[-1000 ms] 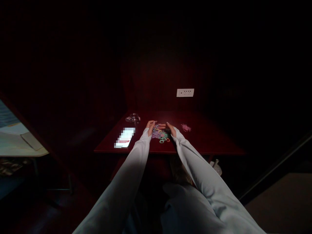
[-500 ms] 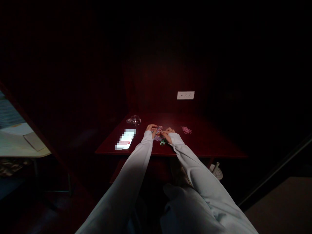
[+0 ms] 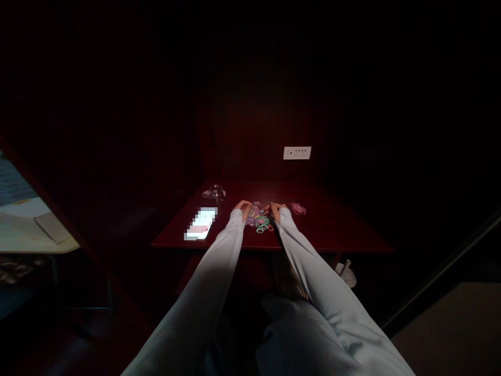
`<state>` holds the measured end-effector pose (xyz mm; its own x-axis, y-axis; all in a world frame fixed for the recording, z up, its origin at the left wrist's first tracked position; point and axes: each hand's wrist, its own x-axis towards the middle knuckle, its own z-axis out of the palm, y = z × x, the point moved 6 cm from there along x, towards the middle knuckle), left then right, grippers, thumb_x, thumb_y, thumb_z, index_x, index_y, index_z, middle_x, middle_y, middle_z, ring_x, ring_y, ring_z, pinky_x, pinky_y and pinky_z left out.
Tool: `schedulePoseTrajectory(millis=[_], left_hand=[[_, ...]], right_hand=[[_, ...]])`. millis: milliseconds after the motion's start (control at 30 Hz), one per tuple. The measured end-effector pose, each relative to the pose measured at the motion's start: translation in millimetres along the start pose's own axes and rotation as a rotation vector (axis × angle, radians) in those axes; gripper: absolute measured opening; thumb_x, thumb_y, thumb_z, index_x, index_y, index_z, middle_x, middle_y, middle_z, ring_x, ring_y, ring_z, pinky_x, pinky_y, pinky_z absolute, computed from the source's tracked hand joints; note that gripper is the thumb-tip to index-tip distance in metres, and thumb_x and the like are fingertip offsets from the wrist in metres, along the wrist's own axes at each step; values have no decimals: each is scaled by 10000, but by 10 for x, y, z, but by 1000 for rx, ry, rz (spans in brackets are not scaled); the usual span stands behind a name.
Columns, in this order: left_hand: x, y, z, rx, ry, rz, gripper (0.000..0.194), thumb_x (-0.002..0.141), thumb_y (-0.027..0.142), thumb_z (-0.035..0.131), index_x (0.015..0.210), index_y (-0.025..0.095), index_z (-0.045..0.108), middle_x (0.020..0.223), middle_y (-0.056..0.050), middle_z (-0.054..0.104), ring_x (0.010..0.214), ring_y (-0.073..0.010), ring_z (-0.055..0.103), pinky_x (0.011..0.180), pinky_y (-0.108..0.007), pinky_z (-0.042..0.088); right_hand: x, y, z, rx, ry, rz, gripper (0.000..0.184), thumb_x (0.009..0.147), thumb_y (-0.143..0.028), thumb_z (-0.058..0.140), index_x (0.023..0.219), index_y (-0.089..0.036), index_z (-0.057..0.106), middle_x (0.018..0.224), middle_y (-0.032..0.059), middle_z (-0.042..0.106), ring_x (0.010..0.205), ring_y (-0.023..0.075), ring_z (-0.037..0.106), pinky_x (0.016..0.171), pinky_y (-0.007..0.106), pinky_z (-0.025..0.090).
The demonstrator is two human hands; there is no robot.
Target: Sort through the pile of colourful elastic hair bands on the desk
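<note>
A pile of small coloured rings that look like hair ties (image 3: 263,223), purple, green and pink, lies near the front of the dark red table (image 3: 332,232). At the pile's left edge is my left hand (image 3: 243,205), its fingers bent and thumb apart, with nothing visible in its grip. My right hand (image 3: 277,209) is on the right side of the pile, its fingers drawn together. Whatever they may pinch is too small to make out. Farther right, a separate pink bunch (image 3: 298,209) of thin bands lies apart from my hand.
Left of my hands lies a lit phone (image 3: 201,223), its screen blurred out. Behind it stands a clear container (image 3: 216,192) with pinkish bits beside it. A white socket plate (image 3: 297,153) is on the back wall. A pale table (image 3: 39,230) stands off to the left.
My hands have moved apart, the right one shifting rightward off the pile. More of the coloured rings now show between them.
</note>
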<state>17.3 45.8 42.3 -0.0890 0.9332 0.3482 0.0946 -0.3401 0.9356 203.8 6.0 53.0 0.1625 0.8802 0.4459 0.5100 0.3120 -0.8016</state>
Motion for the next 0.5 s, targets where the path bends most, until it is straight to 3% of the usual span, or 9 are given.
schedulePoseTrajectory(millis=[167,333,500], left_hand=[[-6,27,-39,-31,14,-8,138,786,120,607,689,215,632,731,2,704,742,-165,663,746,-273,541],[-19,74,-72,-51,12,32,122,818,147,613,719,217,633,759,-5,710,743,-166,661,760,-281,546],[-56,115,-123,80,88,87,148,823,105,604,738,223,632,777,0,679,774,-165,634,789,-281,527]], right_hand=[[20,34,-36,-106,35,-3,540,993,-595,427,747,-265,777,732,48,677,931,247,577,935,376,437],[-9,-120,30,-293,-1,-131,245,937,-439,631,940,-269,807,1001,64,662,1027,254,524,937,378,422],[-102,-153,176,-417,-160,-180,353,864,-497,772,1168,-317,784,1216,81,651,1143,300,494,998,437,403]])
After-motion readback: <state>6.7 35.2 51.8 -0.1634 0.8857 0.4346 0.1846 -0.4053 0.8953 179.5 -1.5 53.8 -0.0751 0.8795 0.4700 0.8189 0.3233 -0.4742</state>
